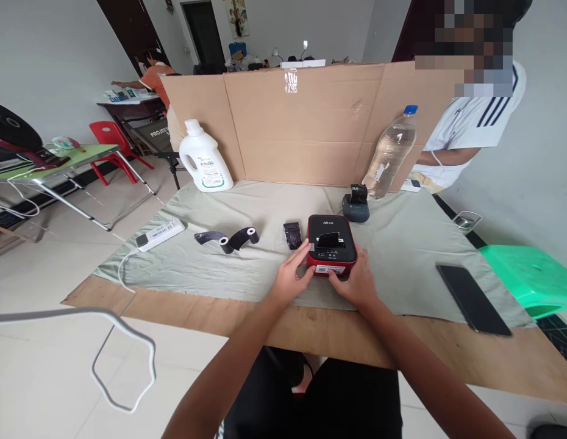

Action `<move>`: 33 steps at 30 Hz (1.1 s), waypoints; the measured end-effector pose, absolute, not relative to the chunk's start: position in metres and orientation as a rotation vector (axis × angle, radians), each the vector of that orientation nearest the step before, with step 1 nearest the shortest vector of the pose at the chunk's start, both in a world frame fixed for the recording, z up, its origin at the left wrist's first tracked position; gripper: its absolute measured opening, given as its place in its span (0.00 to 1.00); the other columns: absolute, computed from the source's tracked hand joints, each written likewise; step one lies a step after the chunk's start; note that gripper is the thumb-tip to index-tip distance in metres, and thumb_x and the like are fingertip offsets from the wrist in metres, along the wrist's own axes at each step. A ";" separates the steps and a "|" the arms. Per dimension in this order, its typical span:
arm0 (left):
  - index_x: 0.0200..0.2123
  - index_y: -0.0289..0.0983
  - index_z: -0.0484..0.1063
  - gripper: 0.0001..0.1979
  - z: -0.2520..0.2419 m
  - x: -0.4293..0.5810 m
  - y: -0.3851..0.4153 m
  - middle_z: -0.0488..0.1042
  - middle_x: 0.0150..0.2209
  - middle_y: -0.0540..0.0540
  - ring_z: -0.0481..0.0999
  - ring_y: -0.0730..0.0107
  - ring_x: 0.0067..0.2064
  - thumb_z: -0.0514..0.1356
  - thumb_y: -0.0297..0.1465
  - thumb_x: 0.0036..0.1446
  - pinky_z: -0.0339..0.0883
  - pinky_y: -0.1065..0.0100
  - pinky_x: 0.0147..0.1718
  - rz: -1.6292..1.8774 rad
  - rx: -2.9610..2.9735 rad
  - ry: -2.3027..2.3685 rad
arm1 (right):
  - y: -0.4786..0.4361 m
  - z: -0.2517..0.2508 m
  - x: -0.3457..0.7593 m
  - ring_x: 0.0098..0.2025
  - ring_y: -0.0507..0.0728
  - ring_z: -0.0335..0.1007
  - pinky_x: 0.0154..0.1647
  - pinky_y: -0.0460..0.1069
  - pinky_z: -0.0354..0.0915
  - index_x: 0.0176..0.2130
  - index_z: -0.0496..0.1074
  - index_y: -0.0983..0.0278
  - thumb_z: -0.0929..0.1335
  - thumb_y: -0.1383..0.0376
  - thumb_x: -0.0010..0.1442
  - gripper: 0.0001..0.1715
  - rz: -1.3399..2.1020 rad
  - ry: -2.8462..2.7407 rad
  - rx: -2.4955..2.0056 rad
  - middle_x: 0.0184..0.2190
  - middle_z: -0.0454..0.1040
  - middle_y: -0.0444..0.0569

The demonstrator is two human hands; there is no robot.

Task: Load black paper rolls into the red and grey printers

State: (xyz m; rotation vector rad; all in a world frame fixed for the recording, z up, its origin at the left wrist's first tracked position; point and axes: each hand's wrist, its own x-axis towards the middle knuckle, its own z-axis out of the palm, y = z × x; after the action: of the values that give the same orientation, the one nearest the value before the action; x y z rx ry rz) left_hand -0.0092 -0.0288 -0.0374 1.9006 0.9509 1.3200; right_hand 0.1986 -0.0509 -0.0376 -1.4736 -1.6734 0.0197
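Two bare forearms (240,356) reach up from the bottom edge and converge just right of the frame's center, where a red-and-black label printer (331,252) sits on the cloth-covered table (196,310). The left hand (289,274) lies along the printer's left side, thumb at the front corner, and the right hand (356,281) mirrors it, so their grip clasps the printer from both sides. A small glossy black piece (292,236) lies just beside the left fingertips.
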 end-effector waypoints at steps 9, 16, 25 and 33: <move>0.61 0.41 0.70 0.20 -0.035 -0.010 -0.030 0.70 0.66 0.38 0.75 0.59 0.64 0.59 0.32 0.67 0.78 0.58 0.56 1.381 2.046 0.955 | -0.052 -0.034 0.196 0.61 0.72 0.67 0.54 0.68 0.74 0.65 0.57 0.61 0.73 0.54 0.56 0.44 -0.127 -1.724 -1.378 0.59 0.64 0.65; 0.61 0.41 0.70 0.21 -0.037 -0.010 -0.028 0.71 0.66 0.38 0.75 0.59 0.62 0.59 0.30 0.65 0.78 0.59 0.53 1.400 2.107 0.967 | -0.054 -0.036 0.194 0.55 0.70 0.72 0.47 0.65 0.77 0.58 0.63 0.61 0.73 0.51 0.56 0.37 -0.128 -1.706 -1.423 0.57 0.66 0.64; 0.57 0.41 0.73 0.19 -0.034 -0.006 -0.028 0.75 0.58 0.40 0.75 0.57 0.58 0.59 0.30 0.63 0.75 0.56 0.54 1.374 2.289 1.134 | -0.047 -0.033 0.194 0.61 0.73 0.61 0.60 0.72 0.66 0.56 0.64 0.62 0.74 0.54 0.53 0.36 -0.218 -1.720 -1.306 0.57 0.60 0.63; 0.54 0.40 0.73 0.17 -0.037 -0.005 -0.023 0.73 0.58 0.39 0.73 0.57 0.61 0.58 0.29 0.63 0.69 0.55 0.61 1.376 2.304 1.078 | -0.043 -0.030 0.199 0.60 0.71 0.60 0.57 0.68 0.68 0.53 0.67 0.62 0.74 0.57 0.55 0.29 -0.172 -1.705 -1.211 0.57 0.59 0.62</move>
State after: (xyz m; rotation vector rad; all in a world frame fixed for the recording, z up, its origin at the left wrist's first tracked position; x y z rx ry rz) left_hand -0.0055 -0.0229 -0.0371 2.3043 1.0777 1.3765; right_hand 0.1991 -0.0428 -0.0300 -1.2109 -1.7054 -0.1724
